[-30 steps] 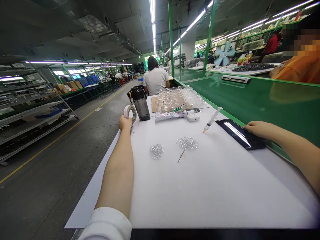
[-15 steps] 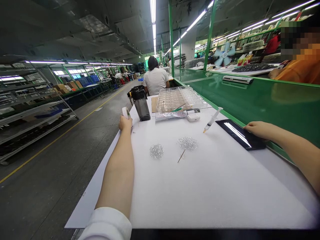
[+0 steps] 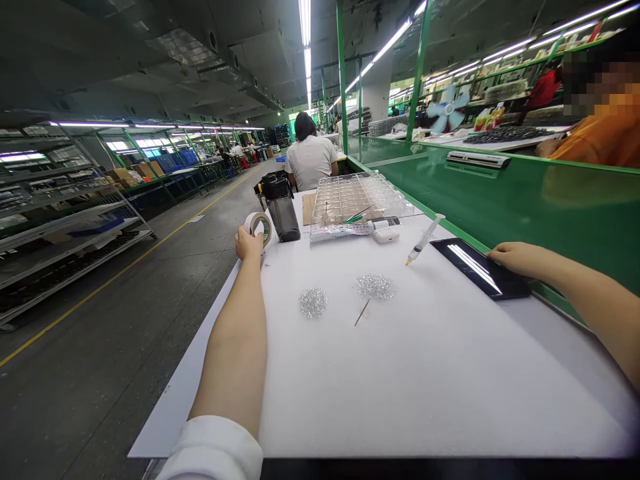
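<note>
Adhesive tape roll (image 3: 259, 225) sits in narrow grip of left hand (image 3: 249, 244) at far-left edge of bench (image 3: 400, 373); right hand (image 3: 515, 259) lies open, flat on black tablet (image 3: 475, 267) at right edge.

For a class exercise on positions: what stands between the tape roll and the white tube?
A dark water bottle stands there, in the head view.

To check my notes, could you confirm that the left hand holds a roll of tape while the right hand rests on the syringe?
No: the head view shows the right hand resting on a black tablet, not the syringe, which lies apart from it. The left hand does hold the tape roll.
</note>
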The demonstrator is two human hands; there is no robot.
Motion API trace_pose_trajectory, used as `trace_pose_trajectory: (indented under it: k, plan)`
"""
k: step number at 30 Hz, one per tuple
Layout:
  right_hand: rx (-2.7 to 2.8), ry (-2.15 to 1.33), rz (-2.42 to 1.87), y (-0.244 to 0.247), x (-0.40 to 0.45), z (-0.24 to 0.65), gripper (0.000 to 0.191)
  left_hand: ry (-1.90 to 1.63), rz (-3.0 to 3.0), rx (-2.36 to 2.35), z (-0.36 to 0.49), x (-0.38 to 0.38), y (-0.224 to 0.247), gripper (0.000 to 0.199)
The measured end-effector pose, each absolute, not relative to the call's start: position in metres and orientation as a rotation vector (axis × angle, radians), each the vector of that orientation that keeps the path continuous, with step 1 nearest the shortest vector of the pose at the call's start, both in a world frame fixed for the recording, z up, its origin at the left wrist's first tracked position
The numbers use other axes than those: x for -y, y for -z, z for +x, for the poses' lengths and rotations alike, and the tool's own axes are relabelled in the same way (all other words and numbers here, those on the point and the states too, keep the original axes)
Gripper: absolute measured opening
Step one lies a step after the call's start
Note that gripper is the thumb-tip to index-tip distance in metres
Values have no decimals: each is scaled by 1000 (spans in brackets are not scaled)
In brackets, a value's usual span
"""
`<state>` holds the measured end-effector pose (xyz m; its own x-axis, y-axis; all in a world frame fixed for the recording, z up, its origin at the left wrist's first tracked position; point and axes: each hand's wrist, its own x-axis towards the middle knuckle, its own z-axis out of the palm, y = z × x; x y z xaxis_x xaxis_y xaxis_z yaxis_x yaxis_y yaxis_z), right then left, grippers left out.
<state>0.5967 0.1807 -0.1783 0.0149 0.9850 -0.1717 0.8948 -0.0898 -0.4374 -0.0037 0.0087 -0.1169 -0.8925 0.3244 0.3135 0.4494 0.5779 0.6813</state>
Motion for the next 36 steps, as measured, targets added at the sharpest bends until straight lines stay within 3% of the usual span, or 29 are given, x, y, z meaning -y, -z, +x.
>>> trace_pose_trajectory:
  k: [5,14,24,36]
  plan:
    - [1956,-621,-2105,181,-182,598,26,1147,-654,2810,-4,-8,117,32]
    - [1971,-635,-2070,176,-179,597,23,1265,-638,2661,-1,-8,112,27]
    - [1979,-632,-2075,169,-174,594,21,1087,-699,2758,-5,-10,115,22]
    - [1951,-629,-2116,167,-170,588,25,1253,-633,2718,-13,-11,123,49]
